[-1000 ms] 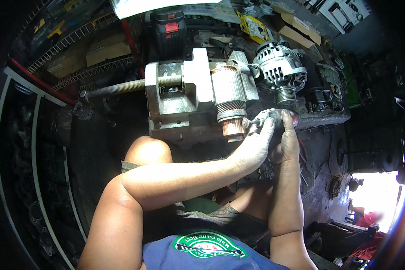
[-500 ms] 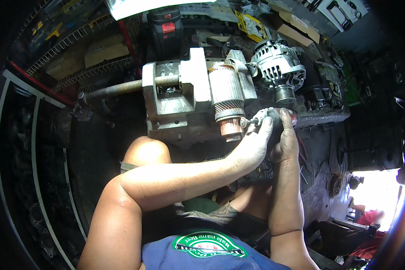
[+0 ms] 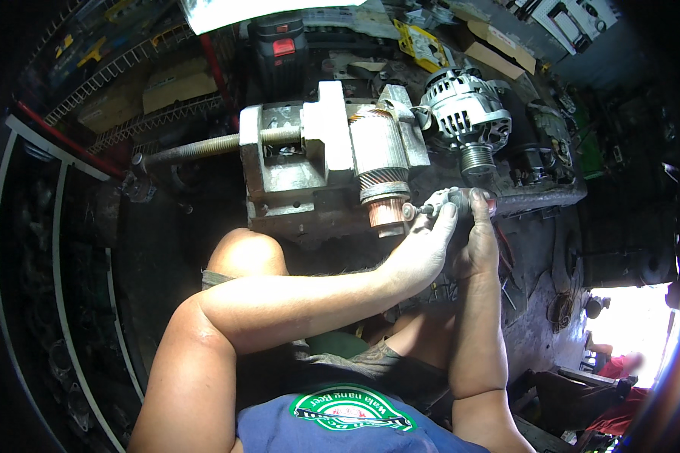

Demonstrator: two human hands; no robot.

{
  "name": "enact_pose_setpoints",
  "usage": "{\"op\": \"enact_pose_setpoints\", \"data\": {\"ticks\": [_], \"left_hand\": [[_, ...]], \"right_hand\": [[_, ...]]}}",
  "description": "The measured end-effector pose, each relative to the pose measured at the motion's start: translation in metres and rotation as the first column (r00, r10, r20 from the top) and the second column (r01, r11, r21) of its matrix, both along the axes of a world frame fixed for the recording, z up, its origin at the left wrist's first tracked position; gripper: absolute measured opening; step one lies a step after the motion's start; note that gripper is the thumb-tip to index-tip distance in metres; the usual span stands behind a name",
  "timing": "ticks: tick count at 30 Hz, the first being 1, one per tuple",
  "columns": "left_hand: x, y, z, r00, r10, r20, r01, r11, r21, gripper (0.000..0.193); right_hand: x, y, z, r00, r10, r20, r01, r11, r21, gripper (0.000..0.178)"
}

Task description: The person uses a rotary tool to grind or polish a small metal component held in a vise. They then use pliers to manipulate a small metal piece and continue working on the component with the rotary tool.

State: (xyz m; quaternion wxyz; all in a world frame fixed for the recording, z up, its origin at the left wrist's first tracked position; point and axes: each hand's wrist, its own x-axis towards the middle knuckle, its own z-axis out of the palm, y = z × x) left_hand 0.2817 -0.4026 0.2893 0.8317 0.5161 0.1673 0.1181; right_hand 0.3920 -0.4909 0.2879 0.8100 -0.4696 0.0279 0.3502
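A bench vise [image 3: 289, 180] clamps a motor armature [image 3: 378, 143] with its copper commutator [image 3: 386, 214] pointing toward me. My left hand [image 3: 425, 249] and my right hand [image 3: 479, 240] are both closed round a small rotary tool [image 3: 462, 201], thumbs on top. The tool looks like a compact die grinder with a dark body. Its small round tip [image 3: 409, 212] sits right beside the commutator's right side; whether it touches, I cannot tell. My palms hide the tool's underside.
Right of the vise sits a silver alternator [image 3: 468, 109] with a grooved pulley. Behind are a black case [image 3: 278, 53], a yellow tray [image 3: 421, 45] and a cardboard box [image 3: 499, 49]. The vise's long screw [image 3: 204, 147] extends left. Another person's red clothing [image 3: 619, 366] shows at lower right.
Both hands and the rotary tool have shifted slightly toward me, so the tip is a little lower along the commutator. The armature and vise have stayed put.
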Motion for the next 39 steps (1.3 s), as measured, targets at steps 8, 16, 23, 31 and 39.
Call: {"op": "enact_pose_setpoints", "data": {"ticks": [8,16,23,31,39], "left_hand": [[-0.005,-0.003,0.001,0.995,-0.026,-0.099,0.033,0.997,0.071,0.062],[0.005,-0.002,-0.009,0.999,-0.018,0.040,0.023,0.992,-0.121,0.058],[-0.002,-0.006,-0.007,1.000,0.010,0.000,-0.010,0.999,0.045,0.059],[-0.002,0.000,-0.004,0.997,-0.059,0.042,0.056,0.996,0.071,0.070],[-0.001,-0.004,-0.009,1.000,-0.024,-0.008,0.025,0.998,0.064,0.059]], "right_hand": [[0.000,-0.009,-0.004,0.999,0.036,-0.013,-0.036,0.999,0.022,0.036],[-0.001,-0.001,-0.002,0.999,-0.040,-0.017,0.040,0.999,-0.001,0.038],[-0.008,-0.004,0.001,0.999,-0.042,-0.016,0.042,0.999,-0.007,0.038],[-0.006,-0.005,0.002,1.000,0.012,0.002,-0.012,1.000,-0.005,0.037],[-0.006,-0.003,0.000,0.999,-0.031,-0.033,0.030,0.999,-0.030,0.039]]}}
